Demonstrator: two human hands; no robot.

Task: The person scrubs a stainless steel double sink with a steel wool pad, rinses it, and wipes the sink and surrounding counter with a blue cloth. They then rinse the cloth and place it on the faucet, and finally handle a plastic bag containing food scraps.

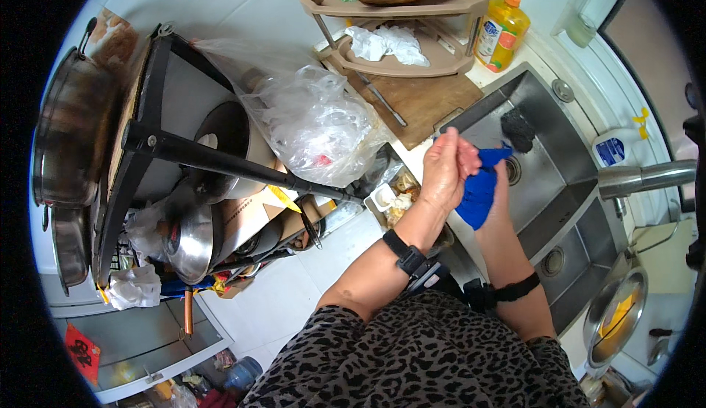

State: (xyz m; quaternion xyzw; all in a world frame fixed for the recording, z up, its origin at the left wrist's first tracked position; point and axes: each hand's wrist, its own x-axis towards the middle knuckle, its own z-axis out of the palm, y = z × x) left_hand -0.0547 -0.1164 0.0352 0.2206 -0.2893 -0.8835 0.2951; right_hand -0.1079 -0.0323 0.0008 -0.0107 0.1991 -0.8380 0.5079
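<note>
A blue cloth [477,197] hangs bunched between my two hands, above the counter edge and the left rim of the sink. My right hand [500,198] holds it from the right side, its fingers partly covered by the folds. Against the cloth's upper left side is my left hand [448,168], thumb pointing up and fingers curled. Whether those fingers grip the fabric or only touch it is hidden. Beyond the hands lies a double-bowl stainless steel sink [551,198], with a dark scouring pad [517,130] in its larger bowl.
A wooden cutting board [424,104] lies under a two-tier rack [394,8]. A dish soap bottle [502,35] stands beside it. The faucet [645,179] reaches in from the right. Left are a plastic bag [320,126] and a black-framed shelf [220,157] with pots; below my left forearm, a waste bin [380,217].
</note>
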